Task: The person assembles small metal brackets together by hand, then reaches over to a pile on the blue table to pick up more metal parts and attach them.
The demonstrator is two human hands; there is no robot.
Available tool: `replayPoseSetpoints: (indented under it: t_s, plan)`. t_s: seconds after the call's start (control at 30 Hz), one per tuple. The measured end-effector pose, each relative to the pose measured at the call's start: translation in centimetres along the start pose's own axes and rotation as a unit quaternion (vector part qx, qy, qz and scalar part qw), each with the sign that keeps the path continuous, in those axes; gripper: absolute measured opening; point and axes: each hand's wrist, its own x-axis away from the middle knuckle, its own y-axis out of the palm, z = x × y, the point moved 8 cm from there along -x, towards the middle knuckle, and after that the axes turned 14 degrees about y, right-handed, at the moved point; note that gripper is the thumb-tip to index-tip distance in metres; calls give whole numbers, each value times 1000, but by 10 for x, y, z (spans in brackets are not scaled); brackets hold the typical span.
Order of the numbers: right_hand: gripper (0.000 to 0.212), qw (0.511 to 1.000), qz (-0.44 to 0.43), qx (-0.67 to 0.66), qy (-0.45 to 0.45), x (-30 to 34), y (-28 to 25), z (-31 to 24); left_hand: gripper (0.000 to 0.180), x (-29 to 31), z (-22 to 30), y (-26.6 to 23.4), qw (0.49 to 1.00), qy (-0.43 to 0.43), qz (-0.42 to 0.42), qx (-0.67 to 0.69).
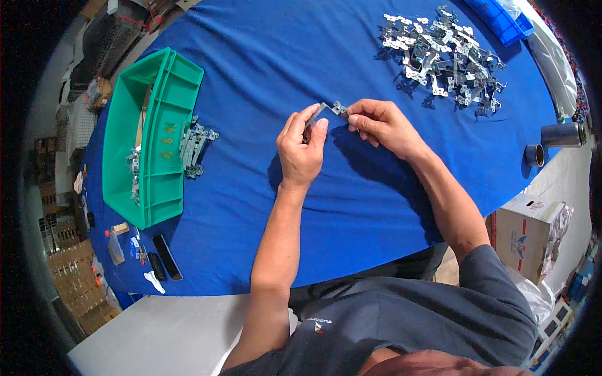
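Above the middle of the blue-clothed table, my left hand (300, 150) is closed around one end of a small grey metal bracket (338, 108), thumb and fingertips pressing on it. At the bracket's other end, my right hand (384, 127) pinches with thumb and forefinger. A loose, tangled pile of similar metal brackets (439, 56) lies at the far right. On the left, a neater row of brackets (195, 149) rests against the side of a green plastic bin (170, 188). More metal parts (134, 175) show inside that bin, partly hidden by its wall.
A blue plastic tray (498, 22) sits at the far right corner. Near the right edge are a dark cylindrical container (562, 135) and a small round cup (534, 155). A phone (167, 257) and small items lie at the near left. A cardboard box (523, 235) stands beyond the table's right edge.
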Motion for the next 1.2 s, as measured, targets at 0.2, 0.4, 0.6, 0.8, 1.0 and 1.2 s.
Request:
replayPoseSetpoints:
  t_s: [0.2, 0.4, 0.6, 0.8, 1.0, 1.2]
  plan:
    - [19, 1000, 6, 24, -15, 0, 2, -1, 24, 2, -6, 2, 1000, -14, 2, 24]
    - [19, 998, 8, 62, 11, -2, -2, 4, 23, 0, 0, 3, 1000, -14, -16, 22]
    - [17, 997, 46, 65, -16, -3, -2, 5, 22, -1, 1, 5, 999, -6, -30, 13]
    - [15, 996, 48, -8, -78, -1, -2, -6, 23, 0, 2, 9, 999, 1, -47, 9]
    - [16, 984, 99, 103, -102, 2, -5, -9, 24, 0, 6, 11, 998, 10, -55, 14]
    - [19, 992, 92, -44, -80, -1, -19, -3, 23, -1, 4, 7, 999, -2, -28, 15]
